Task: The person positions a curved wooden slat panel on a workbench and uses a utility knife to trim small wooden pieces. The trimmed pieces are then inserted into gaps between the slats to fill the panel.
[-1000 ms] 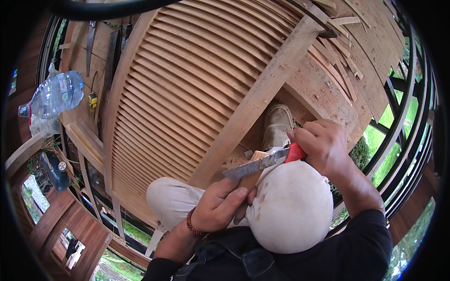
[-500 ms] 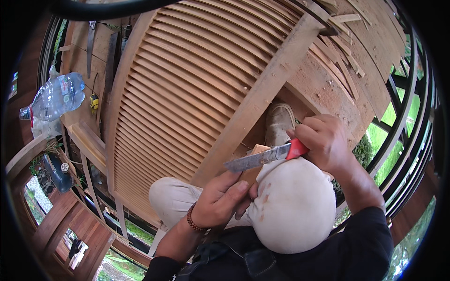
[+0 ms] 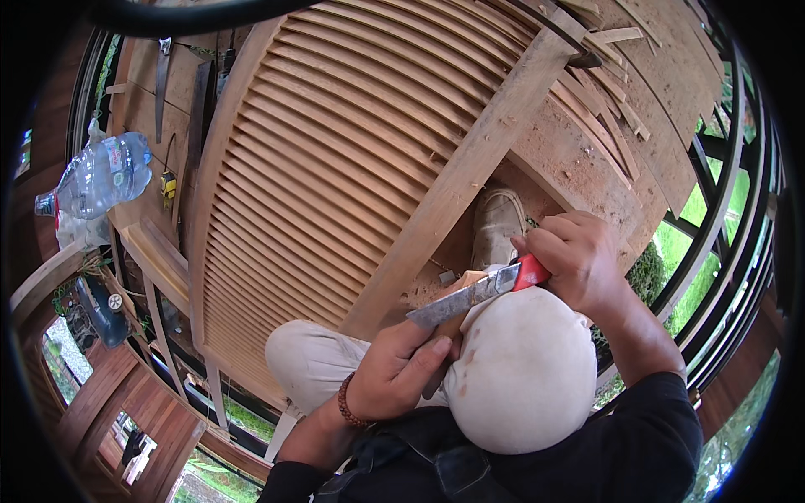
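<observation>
My right hand [image 3: 577, 258] is closed around the red handle of a knife [image 3: 471, 295], its broad, stained metal blade pointing left and slightly toward me. Beneath the blade is a small wooden block [image 3: 453, 325], gripped by my left hand [image 3: 398, 373] with the thumb along its side. The blade lies across the block's upper part, hiding some of it, and its tip is close to my left fingers. Both hands are beside my raised knee [image 3: 528, 369] in pale, stained trousers.
A large louvred wooden panel [image 3: 335, 159] lies ahead. Thin wood strips [image 3: 597, 126] and sawdust cover boards at the far right. Leftward are a clear plastic bottle [image 3: 105, 176], a yellow tape measure [image 3: 168, 188], a handsaw [image 3: 162, 92] and a dark blue tool [image 3: 102, 312]. Metal railings run along the right.
The knife's tip has dropped a little toward me, so the blade slants more. The wooden block has tilted and shifted slightly in my left hand. My right hand stays nearly in place.
</observation>
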The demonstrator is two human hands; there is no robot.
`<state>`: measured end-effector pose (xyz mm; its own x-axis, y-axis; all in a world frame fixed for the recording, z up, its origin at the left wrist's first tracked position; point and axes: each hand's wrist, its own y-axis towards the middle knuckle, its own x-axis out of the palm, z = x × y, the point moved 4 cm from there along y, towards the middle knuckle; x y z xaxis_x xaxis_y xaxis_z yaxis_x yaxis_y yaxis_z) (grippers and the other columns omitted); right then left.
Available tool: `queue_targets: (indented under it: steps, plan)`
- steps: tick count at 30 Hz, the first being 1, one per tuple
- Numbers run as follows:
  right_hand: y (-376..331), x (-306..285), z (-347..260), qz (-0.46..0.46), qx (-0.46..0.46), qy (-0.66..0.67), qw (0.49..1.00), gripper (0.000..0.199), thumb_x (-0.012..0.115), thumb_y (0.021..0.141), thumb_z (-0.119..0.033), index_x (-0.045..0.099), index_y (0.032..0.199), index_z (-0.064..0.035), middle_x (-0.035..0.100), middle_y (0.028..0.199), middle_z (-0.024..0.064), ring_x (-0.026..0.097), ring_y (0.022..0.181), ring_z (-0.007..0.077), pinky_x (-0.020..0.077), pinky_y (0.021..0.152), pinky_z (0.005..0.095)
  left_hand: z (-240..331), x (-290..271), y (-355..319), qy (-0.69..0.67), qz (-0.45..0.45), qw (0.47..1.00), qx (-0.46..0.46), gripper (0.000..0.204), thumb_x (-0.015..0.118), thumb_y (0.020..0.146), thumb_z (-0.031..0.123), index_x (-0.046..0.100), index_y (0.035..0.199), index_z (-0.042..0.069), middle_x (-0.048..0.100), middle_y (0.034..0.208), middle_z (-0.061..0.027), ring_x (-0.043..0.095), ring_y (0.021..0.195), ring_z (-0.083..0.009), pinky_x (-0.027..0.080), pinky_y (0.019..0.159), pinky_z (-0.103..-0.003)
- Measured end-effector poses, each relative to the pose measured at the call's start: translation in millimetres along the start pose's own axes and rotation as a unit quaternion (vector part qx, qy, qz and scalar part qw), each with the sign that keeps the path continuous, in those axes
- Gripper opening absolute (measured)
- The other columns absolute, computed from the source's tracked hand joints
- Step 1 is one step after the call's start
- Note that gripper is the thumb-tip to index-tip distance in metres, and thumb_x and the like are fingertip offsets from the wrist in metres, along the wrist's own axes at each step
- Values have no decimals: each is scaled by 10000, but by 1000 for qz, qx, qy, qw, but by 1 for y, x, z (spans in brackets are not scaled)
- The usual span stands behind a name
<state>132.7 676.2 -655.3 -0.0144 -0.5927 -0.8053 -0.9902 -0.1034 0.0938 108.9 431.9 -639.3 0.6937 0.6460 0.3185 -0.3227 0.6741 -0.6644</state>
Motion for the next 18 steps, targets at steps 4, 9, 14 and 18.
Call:
queue_targets:
  steps: [4, 9, 14, 18]
  plan:
    - [-5, -2, 0, 0, 12, -25, 1000, 222, 757, 794, -133, 558, 708, -84, 542, 645, 70, 592, 572, 286, 442, 523, 404, -3, 2, -4, 43, 16, 997, 59, 275, 518, 1050, 119, 597, 1249, -54, 615, 903, -37, 554, 779, -125, 474, 733, -285]
    - [-21, 7, 16, 65, 124, 39, 989, 223, 763, 755, -68, 545, 713, -55, 553, 655, 115, 597, 593, 330, 458, 547, 437, 3, 7, -9, -25, -6, 999, 43, 441, 517, 1062, 162, 502, 1457, -34, 598, 904, -27, 547, 763, -102, 464, 697, -257]
    - [-37, 26, 36, 38, 298, 132, 945, 253, 745, 861, -61, 520, 753, -18, 493, 638, 97, 514, 575, 234, 413, 556, 364, 9, -14, -8, -142, 44, 988, -32, 595, 501, 1084, 207, 315, 1613, 9, 572, 929, -6, 524, 736, -49, 444, 649, -209]
    - [-9, 54, 43, -36, 345, 354, 869, 253, 716, 976, -135, 552, 808, -42, 454, 707, -48, 409, 696, 62, 388, 619, 281, 30, -43, 24, 65, 168, 980, 81, 585, 543, 1058, 138, 352, 1598, 16, 549, 967, -21, 536, 685, -71, 461, 614, -212]
